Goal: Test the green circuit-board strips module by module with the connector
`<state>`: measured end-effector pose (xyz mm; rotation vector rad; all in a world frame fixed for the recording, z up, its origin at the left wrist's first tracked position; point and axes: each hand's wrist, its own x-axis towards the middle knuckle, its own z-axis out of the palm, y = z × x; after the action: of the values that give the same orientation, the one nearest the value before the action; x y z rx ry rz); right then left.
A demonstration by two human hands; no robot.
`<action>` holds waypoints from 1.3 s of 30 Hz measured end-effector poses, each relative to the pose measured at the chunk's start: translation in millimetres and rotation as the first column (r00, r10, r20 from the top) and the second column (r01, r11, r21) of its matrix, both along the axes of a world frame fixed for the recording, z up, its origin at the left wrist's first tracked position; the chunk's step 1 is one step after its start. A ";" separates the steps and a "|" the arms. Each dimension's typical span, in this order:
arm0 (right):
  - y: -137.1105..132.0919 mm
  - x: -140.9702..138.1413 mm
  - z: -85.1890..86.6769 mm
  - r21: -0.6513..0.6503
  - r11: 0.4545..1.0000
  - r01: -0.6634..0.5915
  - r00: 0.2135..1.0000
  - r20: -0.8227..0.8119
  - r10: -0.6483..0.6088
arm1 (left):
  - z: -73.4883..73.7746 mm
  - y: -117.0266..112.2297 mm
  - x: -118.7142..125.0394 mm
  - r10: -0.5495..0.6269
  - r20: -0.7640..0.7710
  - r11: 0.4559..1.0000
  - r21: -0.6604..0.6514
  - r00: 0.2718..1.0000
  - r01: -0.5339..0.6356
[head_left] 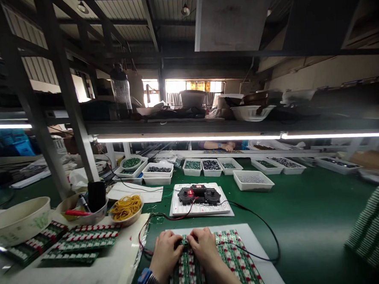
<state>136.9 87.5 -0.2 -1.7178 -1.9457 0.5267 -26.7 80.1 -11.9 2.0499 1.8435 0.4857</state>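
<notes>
My left hand [166, 251] and my right hand [203, 247] meet at the far end of a panel of green circuit boards [187, 274] with white and red parts in rows. Fingers of both hands are closed in a pinch on a small green circuit board [184, 241] there; my fingertips partly hide it. A second panel [236, 257] lies beside my right forearm, both on a white sheet [268, 274]. A thin black cable crosses this panel. Just beyond, a black device with lit red digits [199, 194] sits on a white block [177, 209].
Left are a bowl of yellow rubber bands [126, 208], a bowl with a red-handled tool [76, 213], and stacked board panels [83, 242]. White trays of small parts [252, 181] line the back. More stacked panels [376, 227] stand right. A lit shelf [189, 137] crosses above; a person's hand [228, 146] shows behind.
</notes>
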 end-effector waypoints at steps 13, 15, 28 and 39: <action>1.7 -2.9 7.9 -0.081 0.997 0.018 0.999 0.031 -0.016 | 16.1 -7.5 6.4 -0.003 -0.004 0.998 0.069 1.000 0.004; -0.1 -1.4 8.4 -0.064 0.998 0.017 1.000 0.010 -0.016 | 19.2 -9.5 7.7 0.003 -0.006 0.995 0.097 1.000 -0.002; -4.9 11.0 12.4 -0.103 0.988 -0.119 0.992 -0.061 0.114 | 23.0 -14.9 -4.6 -0.127 0.021 0.990 0.071 0.992 0.125; -6.3 13.7 13.6 -0.115 0.982 -0.150 0.988 0.008 0.152 | 19.8 -12.5 -4.6 -0.129 -0.002 0.992 -0.007 0.992 0.129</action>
<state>150.6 81.2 13.4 -1.6550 -2.1055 0.6926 -31.2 67.7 7.9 2.1494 1.6983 0.4415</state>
